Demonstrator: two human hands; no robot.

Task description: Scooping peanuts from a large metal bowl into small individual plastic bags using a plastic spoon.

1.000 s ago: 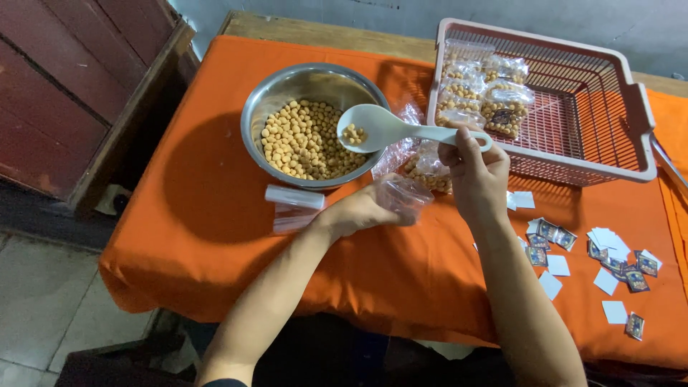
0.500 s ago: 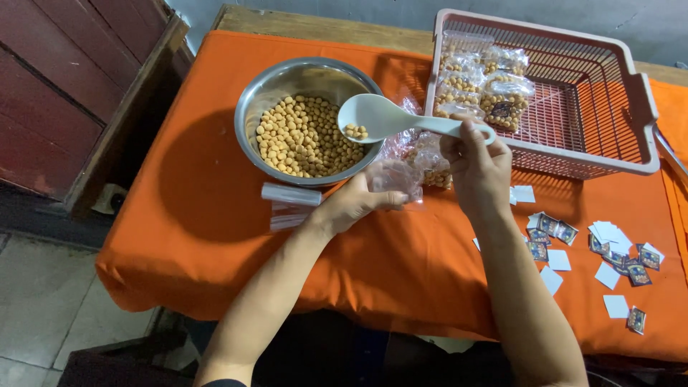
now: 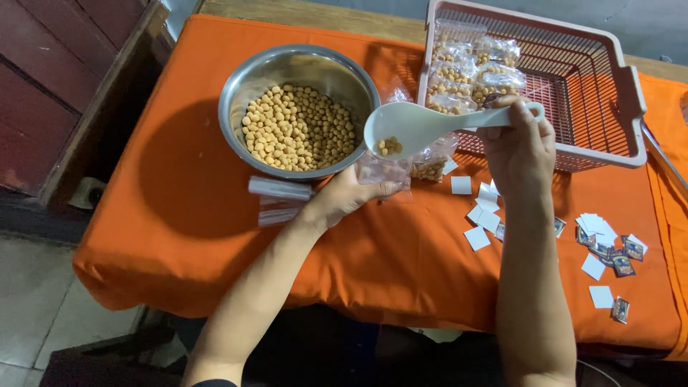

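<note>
My right hand point(image 3: 519, 143) grips the handle of a white plastic spoon point(image 3: 419, 125) whose bowl carries a few tan round snacks. The spoon's bowl hovers just above a small clear plastic bag point(image 3: 385, 170) that my left hand point(image 3: 347, 195) holds up by its edge, right of the steel bowl point(image 3: 240, 93). The bowl is filled with the same tan round snacks point(image 3: 297, 136). A filled clear bag point(image 3: 432, 166) lies on the orange cloth behind the spoon.
A pink plastic basket point(image 3: 616, 93) at the back right holds several filled bags point(image 3: 473, 72). A stack of flat clear bags point(image 3: 278, 201) lies in front of the bowl. Small white and printed paper labels point(image 3: 602, 247) are scattered on the orange tablecloth point(image 3: 186, 186) to the right.
My right hand moved the spoon right and out of the bowl, over the open bag. My left hand lifted the bag closer under the spoon. The view shifted slightly.
</note>
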